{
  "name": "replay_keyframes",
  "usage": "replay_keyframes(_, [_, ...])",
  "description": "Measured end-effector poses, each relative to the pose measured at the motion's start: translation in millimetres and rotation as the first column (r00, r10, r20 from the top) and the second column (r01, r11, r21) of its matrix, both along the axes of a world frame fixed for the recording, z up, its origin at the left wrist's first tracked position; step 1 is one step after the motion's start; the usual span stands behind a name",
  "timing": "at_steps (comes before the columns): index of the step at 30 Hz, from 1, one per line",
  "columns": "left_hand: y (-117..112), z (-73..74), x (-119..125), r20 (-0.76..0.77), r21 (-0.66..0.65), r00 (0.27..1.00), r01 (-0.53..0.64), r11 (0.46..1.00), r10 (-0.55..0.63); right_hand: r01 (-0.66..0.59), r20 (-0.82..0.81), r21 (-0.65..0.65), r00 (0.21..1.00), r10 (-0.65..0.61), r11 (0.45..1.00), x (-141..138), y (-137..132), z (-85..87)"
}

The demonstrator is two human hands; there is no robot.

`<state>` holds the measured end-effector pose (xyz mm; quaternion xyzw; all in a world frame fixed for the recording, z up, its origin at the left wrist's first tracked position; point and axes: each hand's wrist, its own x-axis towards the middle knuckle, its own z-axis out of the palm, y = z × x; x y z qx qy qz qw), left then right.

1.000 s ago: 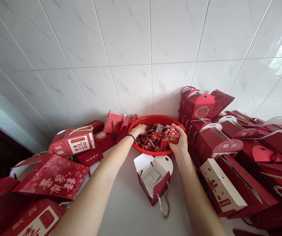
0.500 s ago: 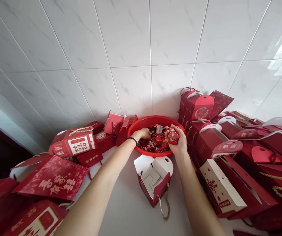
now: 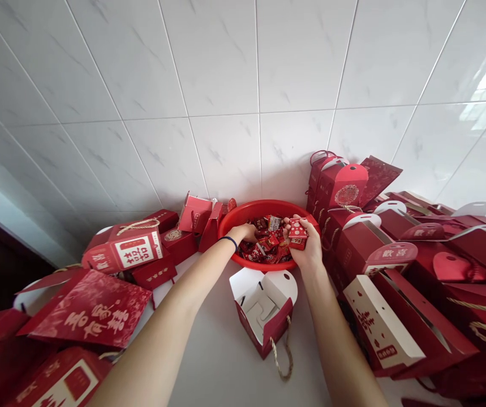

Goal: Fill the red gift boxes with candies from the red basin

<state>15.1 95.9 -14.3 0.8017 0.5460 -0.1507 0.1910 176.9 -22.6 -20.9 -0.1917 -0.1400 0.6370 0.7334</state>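
Note:
A red plastic basin full of wrapped candies stands against the tiled wall. My left hand reaches into the basin, fingers curled down among the candies; what it grips is hidden. My right hand hovers over the basin's right side, closed on a few small red candy packets. Just in front of the basin an open red gift box with a rope handle stands with its white flaps up and nothing visible inside.
Red gift boxes lie piled at the left, and more red boxes with white flaps crowd the right. Stacked red bags lean on the wall behind the basin. The white table surface shows between my forearms.
My left hand has drawn back slightly toward the basin's near-left side, closing among the candies. My right hand keeps its packets almost in place.

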Motion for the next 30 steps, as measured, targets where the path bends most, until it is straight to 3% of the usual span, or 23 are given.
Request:
replay_keyframes(6, [-4.6,-0.3,1.6,0.091,0.000,0.996,-0.002,1.000,0.002,-0.018,0.010,0.008,1.000,0.018,1.000,-0.3,0.0,0.4])
replay_keyframes(10, [-8.9,9.1,0.5,0.240,0.059,0.970,-0.062,0.996,0.046,-0.013,0.051,0.036,0.999,0.011,0.999,-0.1,-0.6,1.6])
replay_keyframes(13, [-21.3,20.5,-4.4,0.444,0.174,0.895,-0.133,0.976,0.043,0.000,0.075,0.065,0.997,-0.005,0.998,-1.6,-2.1,3.6])
replay_keyframes(17, [-57.0,35.1,-14.6,0.668,0.247,0.743,-0.166,0.955,-0.044,-0.010,0.139,0.085,0.990,-0.002,0.996,-7.2,-7.6,10.0])
replay_keyframes(20, [-90.0,42.9,-25.6,0.743,0.198,0.664,-0.098,0.975,-0.084,0.000,0.276,0.056,0.961,-0.016,0.998,-10.6,-17.0,18.2])
replay_keyframes(23, [-119.7,48.2,-39.0,0.771,0.082,0.622,0.113,0.990,-0.135,-0.042,0.420,0.093,0.907,-0.001,0.995,-11.1,-32.4,28.1])
replay_keyframes(25, [-136.4,50.6,-47.9,0.734,0.055,0.656,0.201,0.978,-0.176,-0.118,0.540,0.131,0.841,0.029,0.984,-11.0,-44.7,34.9])
replay_keyframes(30, [-166.3,51.8,-66.5,0.400,0.202,0.896,0.121,0.972,-0.195,-0.189,0.782,0.166,0.623,-0.012,0.968,-16.1,-72.7,47.4])
